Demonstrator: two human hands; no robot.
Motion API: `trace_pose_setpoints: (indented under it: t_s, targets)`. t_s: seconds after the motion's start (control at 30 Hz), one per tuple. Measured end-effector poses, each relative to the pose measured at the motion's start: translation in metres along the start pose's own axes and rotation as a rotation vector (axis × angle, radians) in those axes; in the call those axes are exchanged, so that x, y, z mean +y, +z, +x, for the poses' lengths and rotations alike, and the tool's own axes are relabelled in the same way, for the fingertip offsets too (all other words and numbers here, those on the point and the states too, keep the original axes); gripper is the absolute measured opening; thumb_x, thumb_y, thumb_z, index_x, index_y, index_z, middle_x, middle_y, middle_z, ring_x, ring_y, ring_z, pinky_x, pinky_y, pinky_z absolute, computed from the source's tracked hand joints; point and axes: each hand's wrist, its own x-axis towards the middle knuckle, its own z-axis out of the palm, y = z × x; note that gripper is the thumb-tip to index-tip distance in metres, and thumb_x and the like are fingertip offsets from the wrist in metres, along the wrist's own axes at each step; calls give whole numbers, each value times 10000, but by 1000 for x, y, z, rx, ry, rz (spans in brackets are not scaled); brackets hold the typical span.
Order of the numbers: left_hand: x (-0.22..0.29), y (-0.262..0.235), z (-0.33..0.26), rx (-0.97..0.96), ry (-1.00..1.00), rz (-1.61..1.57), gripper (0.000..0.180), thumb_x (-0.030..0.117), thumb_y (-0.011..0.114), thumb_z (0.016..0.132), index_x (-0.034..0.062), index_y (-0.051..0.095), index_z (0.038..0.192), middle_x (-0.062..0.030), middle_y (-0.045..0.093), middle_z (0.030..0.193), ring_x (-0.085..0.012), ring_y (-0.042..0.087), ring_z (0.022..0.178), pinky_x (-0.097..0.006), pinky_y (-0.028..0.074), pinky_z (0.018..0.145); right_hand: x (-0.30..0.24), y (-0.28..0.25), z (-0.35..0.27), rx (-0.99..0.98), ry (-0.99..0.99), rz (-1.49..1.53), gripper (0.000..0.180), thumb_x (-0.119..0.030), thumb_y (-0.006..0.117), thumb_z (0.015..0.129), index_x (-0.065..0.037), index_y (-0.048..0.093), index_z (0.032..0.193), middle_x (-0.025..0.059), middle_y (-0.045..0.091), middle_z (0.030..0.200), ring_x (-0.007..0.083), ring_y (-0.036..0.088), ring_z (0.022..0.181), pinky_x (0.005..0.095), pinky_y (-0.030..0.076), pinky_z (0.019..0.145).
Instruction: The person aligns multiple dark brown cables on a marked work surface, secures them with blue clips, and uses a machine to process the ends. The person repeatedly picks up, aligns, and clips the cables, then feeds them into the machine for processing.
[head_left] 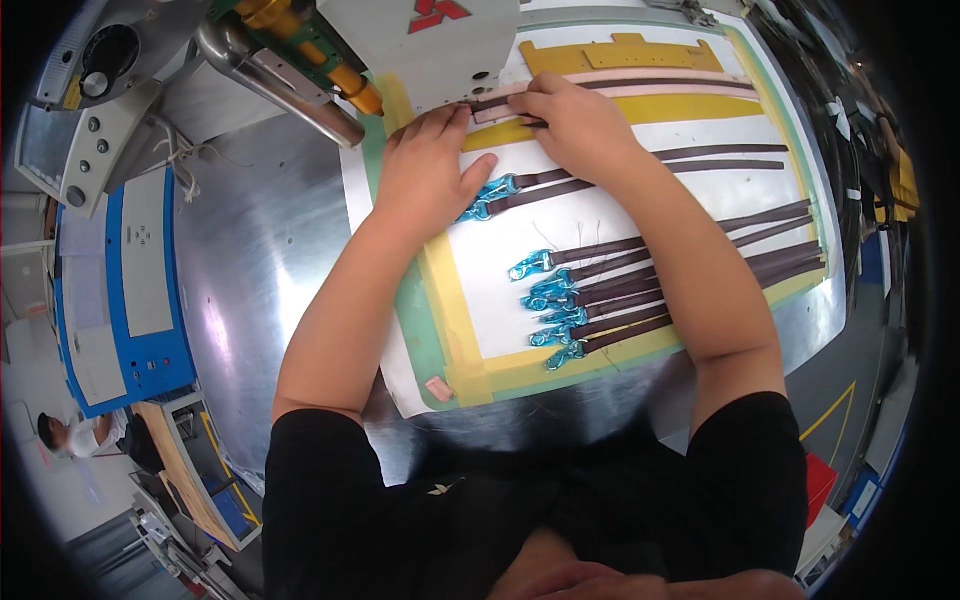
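My left hand (428, 170) lies flat with its thumb apart, fingertips at the left end of a dark brown strap on a pale pink strip (690, 84). Farther right, my right hand (580, 128) has bent fingers on the same strip. A small dark pointed thing (536, 125) sticks out from under them; its kind is hidden. Just below is a yellow strip (690, 108). Two brown straps (720, 152) end in blue-wrapped snap hooks (492, 195) by my left thumb. Nearer me lie several similar straps (620, 290), their blue-wrapped hooks (555, 305) toward the left.
White machine head (430, 55) stands just beyond my hands, beside a metal tube (290, 90). Under the work is a white board (480, 300) with yellow and green tape edges. A yellow notched template (620, 55) lies at the back. Far left are a blue cabinet (150, 280) and a person (95, 435).
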Motion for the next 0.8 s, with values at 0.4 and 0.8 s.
trace_pose_setpoints:
  t_s: [0.4, 0.8]
  targets:
    - [1, 1, -2, 14, 15, -23, 642, 409, 658, 994, -5, 570, 1477, -214, 545, 1528, -375, 517, 1410, -487, 372, 1196, 0, -1, -1, 24, 4, 43, 327, -100, 667, 922, -154, 754, 1234, 49, 673, 1222, 302, 702, 1080, 429, 584, 912]
    - [3, 0, 0, 7, 5, -7, 645, 404, 663, 994, -11, 567, 1478, -213, 553, 1515, -374, 523, 1401, -488, 372, 1196, -6, -5, -2, -19, 33, 31, 348, -103, 678, 918, -160, 753, 1253, 45, 667, 1272, 273, 703, 1124, 419, 583, 929]
